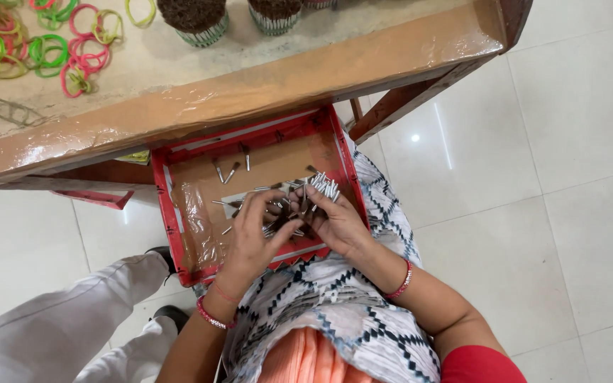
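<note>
Between the two hands, over the near right part of a red-rimmed tray [162, 191], lay a bunch of thin grey sticks with dark tips [317, 189]. Fingers of the right hand [338, 223] were curled round the bunch and gripped it, while the left hand [255, 237] had its fingers bent loosely, their tips touching the sticks from the left. A few loose sticks [230, 172] lay apart at the far side of the tray. Both wrists wore red bangles. Farther off stood a wooden table [264, 85] bearing coloured rubber bands [51, 50] and two upright bundles of dark-tipped sticks [194, 20]. At the near left, another person's pale trouser leg [58, 319] showed.
</note>
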